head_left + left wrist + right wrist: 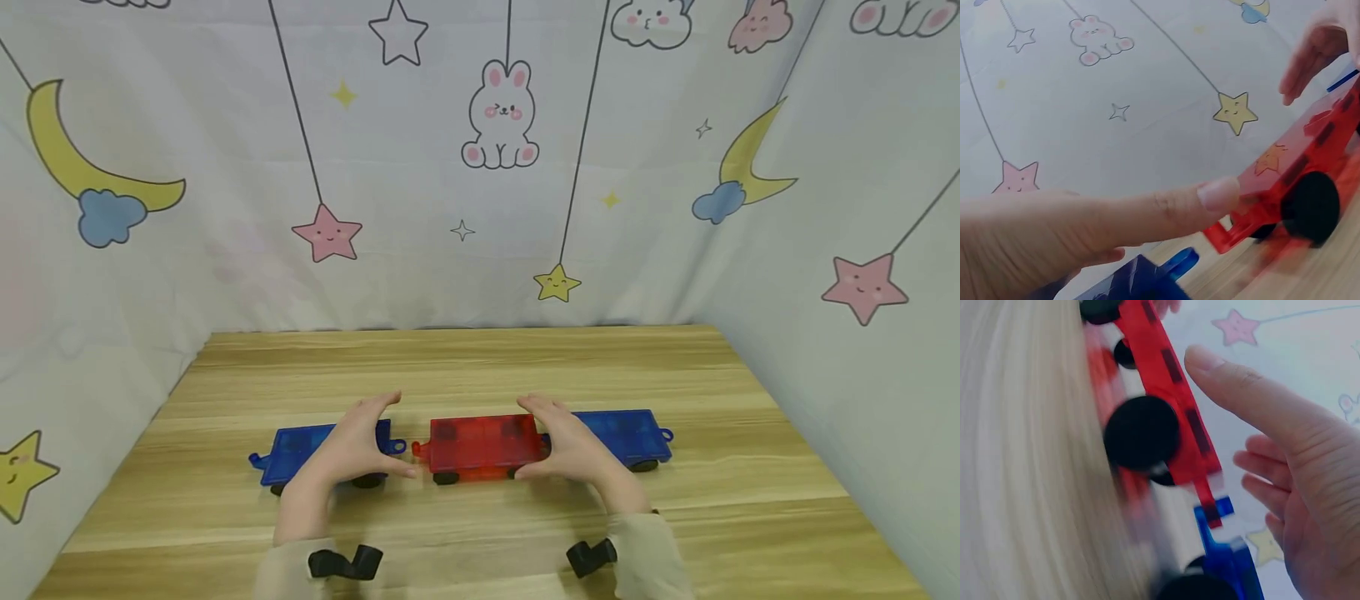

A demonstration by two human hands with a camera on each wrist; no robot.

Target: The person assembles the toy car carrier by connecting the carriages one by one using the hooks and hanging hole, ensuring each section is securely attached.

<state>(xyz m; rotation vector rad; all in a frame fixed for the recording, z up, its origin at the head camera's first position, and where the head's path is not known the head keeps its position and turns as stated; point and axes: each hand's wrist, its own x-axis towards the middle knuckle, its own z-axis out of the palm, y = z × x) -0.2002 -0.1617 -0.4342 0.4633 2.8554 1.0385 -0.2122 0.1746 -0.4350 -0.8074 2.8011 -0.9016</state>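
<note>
Three flat toy train cars with black wheels stand in a row. The red train car [480, 442] is in the middle. On its left is one blue train car [296, 446]; its ring faces the red car's hook with a small gap. The other blue train car [626, 433], on the right, meets the red car's end; in the right wrist view its blue hook [1225, 506] overlaps the red link. My left hand [352, 446] is over the left blue car, thumb and fingers spread. My right hand [566, 442], also spread, is over the joint between red and right blue cars.
The cars stand on a wood-grain table [480, 358]. Behind and at both sides hangs a white cloth [420, 167] printed with stars, moons and a rabbit. Black wrist straps [345, 562] sit on both sleeves.
</note>
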